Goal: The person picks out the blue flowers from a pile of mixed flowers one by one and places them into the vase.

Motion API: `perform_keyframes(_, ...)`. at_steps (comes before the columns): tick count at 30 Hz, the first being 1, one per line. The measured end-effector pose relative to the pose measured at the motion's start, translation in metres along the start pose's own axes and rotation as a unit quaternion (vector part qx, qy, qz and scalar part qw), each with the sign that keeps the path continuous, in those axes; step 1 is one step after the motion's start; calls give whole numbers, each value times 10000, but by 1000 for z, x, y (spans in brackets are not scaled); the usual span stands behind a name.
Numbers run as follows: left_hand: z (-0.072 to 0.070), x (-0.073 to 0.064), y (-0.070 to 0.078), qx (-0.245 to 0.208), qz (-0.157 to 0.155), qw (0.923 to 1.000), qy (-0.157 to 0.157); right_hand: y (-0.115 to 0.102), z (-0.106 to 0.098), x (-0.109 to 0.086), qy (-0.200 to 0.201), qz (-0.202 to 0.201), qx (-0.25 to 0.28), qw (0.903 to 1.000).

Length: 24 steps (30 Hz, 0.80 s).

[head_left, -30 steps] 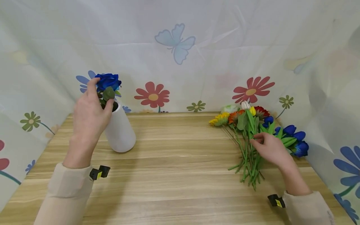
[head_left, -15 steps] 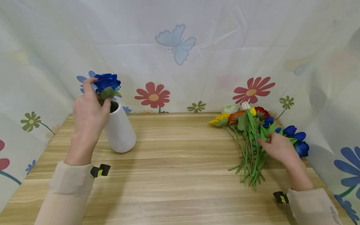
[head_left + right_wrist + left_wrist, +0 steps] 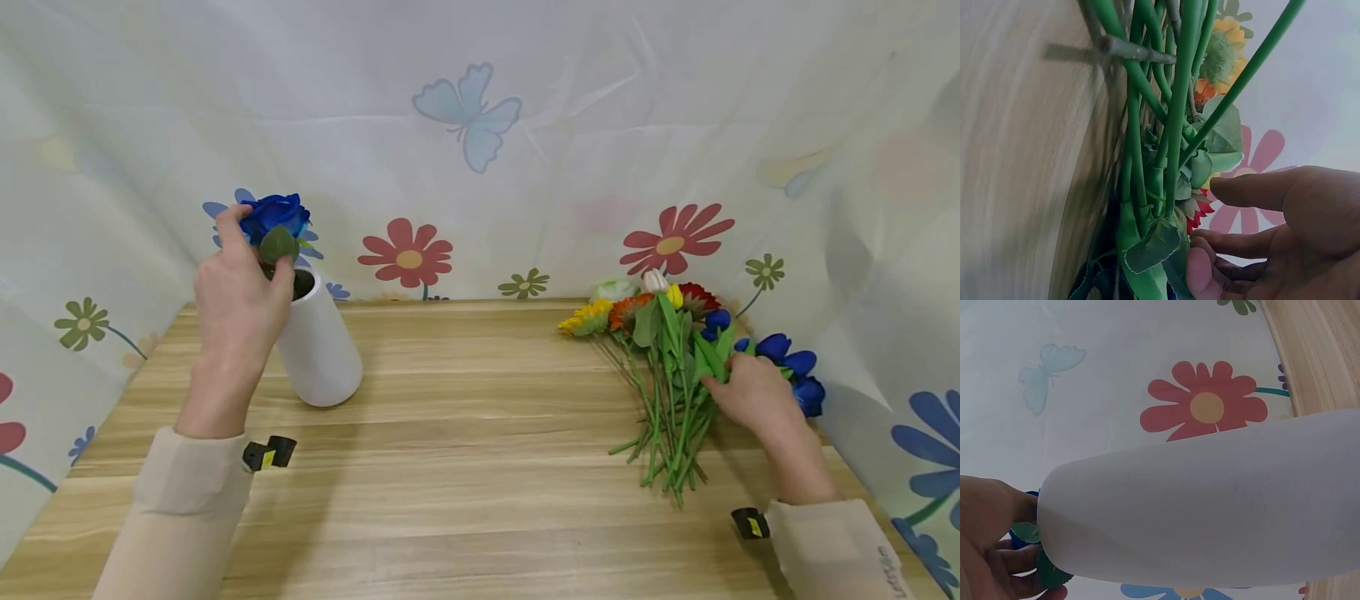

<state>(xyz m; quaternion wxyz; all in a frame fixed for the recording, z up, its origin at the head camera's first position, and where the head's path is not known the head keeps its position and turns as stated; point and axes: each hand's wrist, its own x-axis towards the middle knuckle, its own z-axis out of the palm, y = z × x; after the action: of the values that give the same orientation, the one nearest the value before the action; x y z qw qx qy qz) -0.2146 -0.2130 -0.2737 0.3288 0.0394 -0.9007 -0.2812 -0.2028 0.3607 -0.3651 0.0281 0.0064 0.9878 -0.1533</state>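
On the left, a white vase point(image 3: 318, 346) stands on the table, its dark mouth toward my left hand point(image 3: 240, 304). That hand holds a blue rose point(image 3: 276, 218) just over the vase mouth, index finger at the petals and thumb by a green leaf point(image 3: 278, 244). In the left wrist view the vase point(image 3: 1204, 506) hides part of the rose. My right hand point(image 3: 757, 400) reaches into a pile of artificial flowers point(image 3: 667, 400) at the right. In the right wrist view its thumb point(image 3: 1247, 190) and fingers are apart, beside green stems point(image 3: 1179, 125) and leaves.
Yellow flowers point(image 3: 587, 319), a white tulip point(image 3: 655, 282), red blooms point(image 3: 697, 300) and blue tulips point(image 3: 772, 348) lie at the pile's far side. A printed curtain point(image 3: 480, 208) borders the wooden table point(image 3: 465, 467) behind and at both sides.
My left hand and the blue rose have shifted slightly left above the vase. My right hand has moved right across the pile, from the middle stems toward the blue tulips.
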Motion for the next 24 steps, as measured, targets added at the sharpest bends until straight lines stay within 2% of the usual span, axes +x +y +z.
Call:
perform_keyframes(9,0,1,1,263,59,9996,57,2,-2,-2,-142,110,37,9998)
perform_keyframes(16,-4,-1,4,349,-178,9991,-147,3,-4,-3,-183,255,111,9994)
perform_keyframes(19,-5,-3,3,359,-265,9989,-130,3,-3,-3,-187,278,133,9994)
perform_keyframes(21,-5,-5,2,342,-236,9991,4,3,-3,-3,-181,253,134,9994)
perform_keyframes(24,-6,-6,3,252,-3,9988,418,3,-3,-2,-167,224,105,9996)
